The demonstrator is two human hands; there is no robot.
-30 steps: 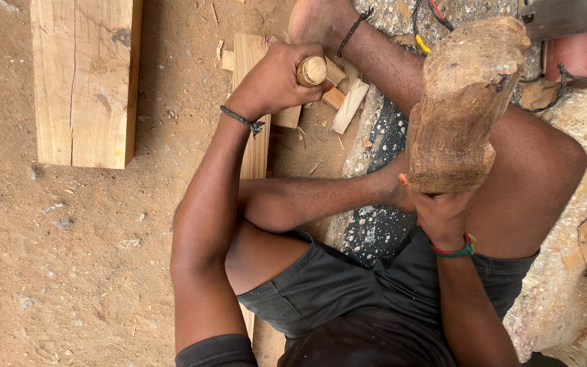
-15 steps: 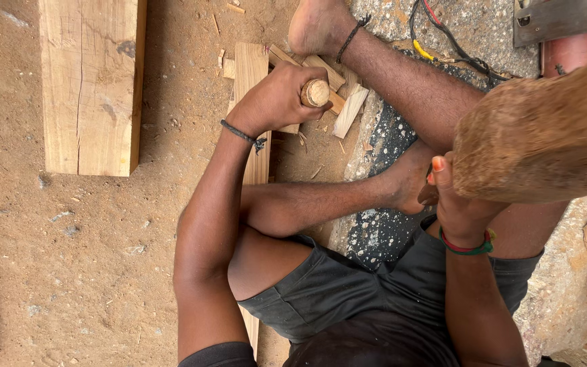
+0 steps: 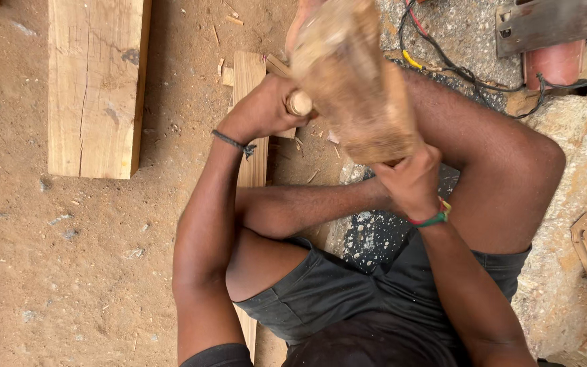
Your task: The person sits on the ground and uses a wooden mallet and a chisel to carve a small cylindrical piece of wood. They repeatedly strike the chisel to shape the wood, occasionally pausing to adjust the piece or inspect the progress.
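While I watched, the rough brown wooden mallet had swung from two o'clock down onto the round pale chisel handle; right hand gripped the mallet, left hand clenched the handle over the narrow plank, so chiselling continued.

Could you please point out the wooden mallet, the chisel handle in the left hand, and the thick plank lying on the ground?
wooden mallet [image 3: 354, 88], head view, middle of its rough block head.
chisel handle [image 3: 299, 103], head view, round butt end.
thick plank [image 3: 96, 81], head view, middle of its top face.
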